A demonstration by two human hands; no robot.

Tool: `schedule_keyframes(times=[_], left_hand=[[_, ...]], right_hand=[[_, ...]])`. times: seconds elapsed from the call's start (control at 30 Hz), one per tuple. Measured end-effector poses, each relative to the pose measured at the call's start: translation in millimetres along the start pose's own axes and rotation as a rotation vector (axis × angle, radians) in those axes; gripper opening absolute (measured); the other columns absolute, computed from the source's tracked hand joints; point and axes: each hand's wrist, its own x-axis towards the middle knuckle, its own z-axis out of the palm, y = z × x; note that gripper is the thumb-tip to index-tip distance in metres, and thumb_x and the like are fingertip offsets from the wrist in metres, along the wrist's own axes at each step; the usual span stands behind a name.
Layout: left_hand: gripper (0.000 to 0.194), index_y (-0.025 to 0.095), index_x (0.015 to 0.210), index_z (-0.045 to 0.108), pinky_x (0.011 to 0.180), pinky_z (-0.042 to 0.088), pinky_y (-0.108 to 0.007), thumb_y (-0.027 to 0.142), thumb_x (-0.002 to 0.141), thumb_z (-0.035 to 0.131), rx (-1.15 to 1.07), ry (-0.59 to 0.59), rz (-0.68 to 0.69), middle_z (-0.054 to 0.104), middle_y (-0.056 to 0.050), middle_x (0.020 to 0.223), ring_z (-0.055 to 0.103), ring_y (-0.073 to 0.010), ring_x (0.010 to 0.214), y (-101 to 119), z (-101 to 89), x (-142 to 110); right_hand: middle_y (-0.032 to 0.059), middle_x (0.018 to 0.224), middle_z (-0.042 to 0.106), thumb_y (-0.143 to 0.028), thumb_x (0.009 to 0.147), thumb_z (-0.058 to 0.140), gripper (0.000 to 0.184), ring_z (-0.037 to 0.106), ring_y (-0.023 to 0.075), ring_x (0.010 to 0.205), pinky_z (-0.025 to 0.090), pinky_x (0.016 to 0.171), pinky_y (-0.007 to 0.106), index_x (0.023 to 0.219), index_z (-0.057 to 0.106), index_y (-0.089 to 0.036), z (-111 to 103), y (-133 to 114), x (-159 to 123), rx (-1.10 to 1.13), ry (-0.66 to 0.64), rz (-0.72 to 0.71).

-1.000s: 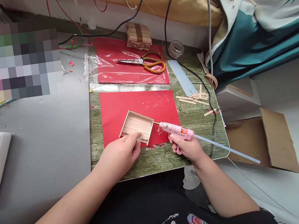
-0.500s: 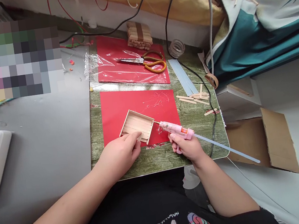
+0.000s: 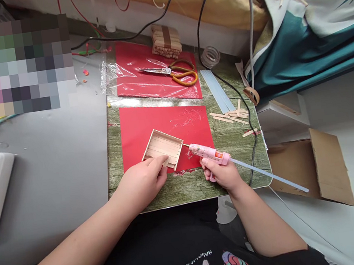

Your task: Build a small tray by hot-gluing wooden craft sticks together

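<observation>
A small tray of popsicle sticks (image 3: 163,145), with low walls along its edges, is over a red sheet (image 3: 136,120). My left hand (image 3: 145,176) grips its near side, thumb and fingers closed on it. In my right hand (image 3: 220,172) is a pink hot glue gun (image 3: 207,151), the fingers wrapped round its handle. Its nozzle touches or nearly touches the tray's right corner; I cannot tell which. A long translucent glue stick (image 3: 271,175) sticks out from the back of the gun. Thin glue strings (image 3: 188,115) lie on the red sheet.
Scissors (image 3: 181,72) rest on a plastic-wrapped red pack (image 3: 126,76), beside a bundle of popsicle sticks (image 3: 166,42). To the right are glue sticks (image 3: 217,91), loose popsicle sticks (image 3: 232,116), a glass jar (image 3: 210,57) and a black cable (image 3: 241,97). A cardboard box (image 3: 331,167) stands beyond the table edge.
The view has shifted very slightly. Both hands, the tray and the glue gun hold the same positions relative to each other.
</observation>
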Motion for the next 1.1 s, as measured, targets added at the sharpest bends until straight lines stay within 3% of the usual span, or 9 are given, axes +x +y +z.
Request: schedule_keyframes(times=[1.1], left_hand=[[0.028, 0.021, 0.127, 0.066, 0.054, 0.033, -0.028, 0.029, 0.106, 0.051, 0.013, 0.043, 0.012, 0.072, -0.002, 0.082, 0.065, -0.0158, 0.067, -1.2, 5.5, -1.2]], right_hand=[[-0.0024, 0.052, 0.057, -0.058, 0.087, 0.075, 0.042, 0.056, 0.0128, 0.045, 0.044, 0.045, 0.024, 0.072, 0.060, -0.021, -5.3, 6.4, -1.0, -0.010, -0.065, -0.047]])
